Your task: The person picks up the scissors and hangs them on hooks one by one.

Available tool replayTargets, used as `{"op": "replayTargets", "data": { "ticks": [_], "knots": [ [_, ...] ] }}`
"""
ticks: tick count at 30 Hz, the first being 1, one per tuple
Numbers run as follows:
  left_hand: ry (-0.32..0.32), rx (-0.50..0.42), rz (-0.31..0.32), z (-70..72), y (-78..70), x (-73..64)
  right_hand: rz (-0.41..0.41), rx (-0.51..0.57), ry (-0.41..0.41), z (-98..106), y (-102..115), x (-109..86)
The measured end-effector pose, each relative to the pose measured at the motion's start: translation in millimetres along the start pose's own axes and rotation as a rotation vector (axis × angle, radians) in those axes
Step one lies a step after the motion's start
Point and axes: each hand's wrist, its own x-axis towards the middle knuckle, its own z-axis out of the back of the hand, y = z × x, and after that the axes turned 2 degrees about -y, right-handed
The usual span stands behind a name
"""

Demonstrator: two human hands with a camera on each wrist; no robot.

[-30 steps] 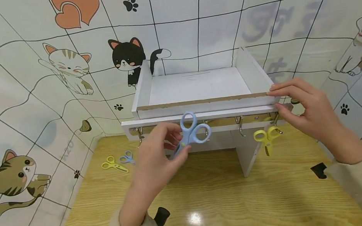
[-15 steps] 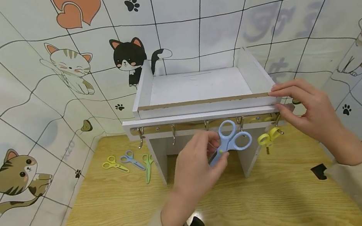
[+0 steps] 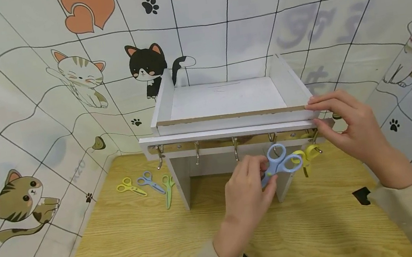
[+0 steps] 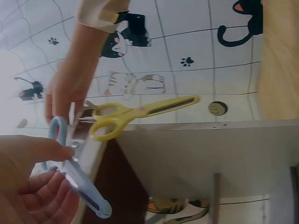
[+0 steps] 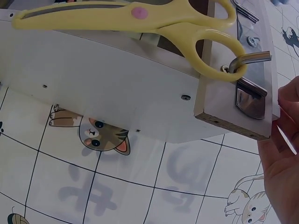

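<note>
Blue scissors [image 3: 274,166] are pinched by the blade end in my left hand [image 3: 244,193], finger loops pointing up and right. They sit in front of the hook rail, overlapping yellow scissors [image 3: 306,170] in the head view. One loop of those yellow scissors [image 5: 187,35] hangs on the rightmost hook [image 5: 252,58]. My right hand [image 3: 356,135] grips the right front corner of the white shelf [image 3: 229,122], fingers on the upper rim and thumb lower down. The left wrist view shows thumb and fingers around the blue scissors [image 4: 83,181].
Several metal hooks [image 3: 235,147] line the shelf's front. On the wooden table [image 3: 137,254], left of the shelf's leg, lie yellow scissors [image 3: 131,187], blue scissors [image 3: 151,183] and green scissors [image 3: 168,192]. A cat-patterned sheet [image 3: 201,40] stands behind.
My left hand has carried the blue scissors rightward along the hooks, toward the hanging yellow scissors. That uncovers the green scissors on the table. My right hand stays at the shelf corner.
</note>
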Motion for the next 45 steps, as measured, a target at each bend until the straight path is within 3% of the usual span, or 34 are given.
{"op": "replayTargets", "data": {
  "ticks": [11, 16, 19, 26, 31, 38, 45],
  "knots": [
    [-0.047, -0.201, 0.121, -26.5, 10.7, -8.7, -0.003, 0.017, -0.013, -1.3, 0.1, -0.4],
    [-0.052, -0.389, 0.229, -35.2, 12.2, -13.7, -0.007, 0.01, -0.009, -1.2, 0.2, -0.5],
    [-0.045, -0.455, 0.292, -39.7, 13.9, -15.6, -0.01, 0.006, -0.008, -1.1, 0.4, -0.6],
    [-0.009, -0.406, 0.375, -47.4, 20.7, -19.3, -0.016, 0.008, -0.016, -2.1, 0.8, -0.7],
    [0.007, -0.398, 0.375, -49.3, 22.5, -19.4, -0.019, 0.012, -0.023, -2.6, 1.0, -0.8],
    [0.044, -0.469, 0.367, -53.7, 28.2, -24.3, -0.015, 0.019, -0.019, -2.5, 0.2, -1.2],
    [0.109, -0.456, 0.387, -52.0, 47.8, -40.9, -0.01, 0.021, -0.027, -3.3, -0.6, -1.6]
  ]
}}
